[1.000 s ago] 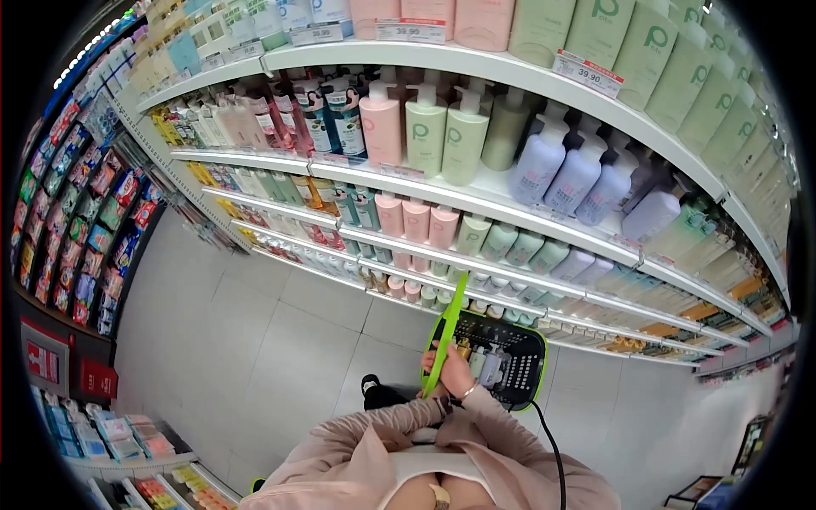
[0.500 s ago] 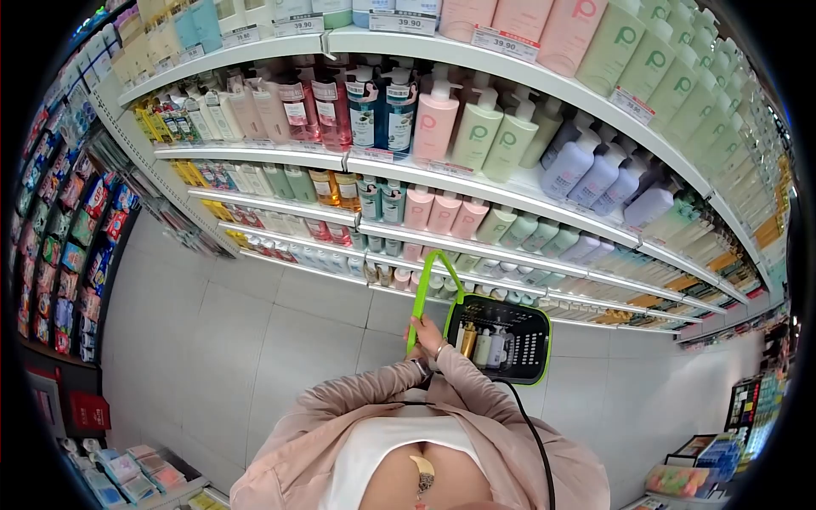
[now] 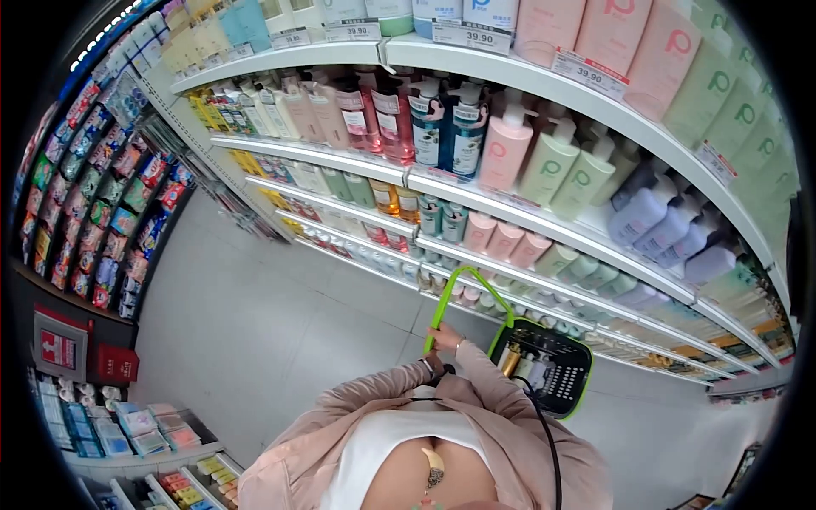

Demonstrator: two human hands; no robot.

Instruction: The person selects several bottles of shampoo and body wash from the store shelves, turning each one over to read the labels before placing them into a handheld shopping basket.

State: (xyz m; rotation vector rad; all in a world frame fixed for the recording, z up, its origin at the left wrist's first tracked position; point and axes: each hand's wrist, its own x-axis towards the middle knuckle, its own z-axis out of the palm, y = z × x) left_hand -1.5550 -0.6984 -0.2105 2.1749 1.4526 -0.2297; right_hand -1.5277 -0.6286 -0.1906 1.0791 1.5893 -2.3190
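Observation:
My right hand [image 3: 445,337] is closed around the bright green handle [image 3: 441,309] of a black shopping basket [image 3: 575,374] with a green rim. The basket hangs out to the right, tilted, in front of the lower shelves. Inside it lie a gold bottle [image 3: 511,359] and some pale bottles [image 3: 532,368]. My left hand [image 3: 434,364] is just below the right one, at the lower end of the handle, its fingers mostly hidden. A black cord [image 3: 551,442] runs down from near the basket along my right sleeve.
White shelves [image 3: 340,164] curve across ahead, carrying pink pump bottles [image 3: 505,153], green pump bottles [image 3: 548,170] and purple pump bottles [image 3: 642,223]. At left stands a rack of colourful packets [image 3: 106,195]. Below it is a red box [image 3: 116,363], beside a low display of packs [image 3: 136,425]. Grey tiles [image 3: 280,340] cover the floor.
My view has turned left, so the shelves slide rightward and more of the left rack and low display shows. The basket and my hands appear farther right and slightly lower.

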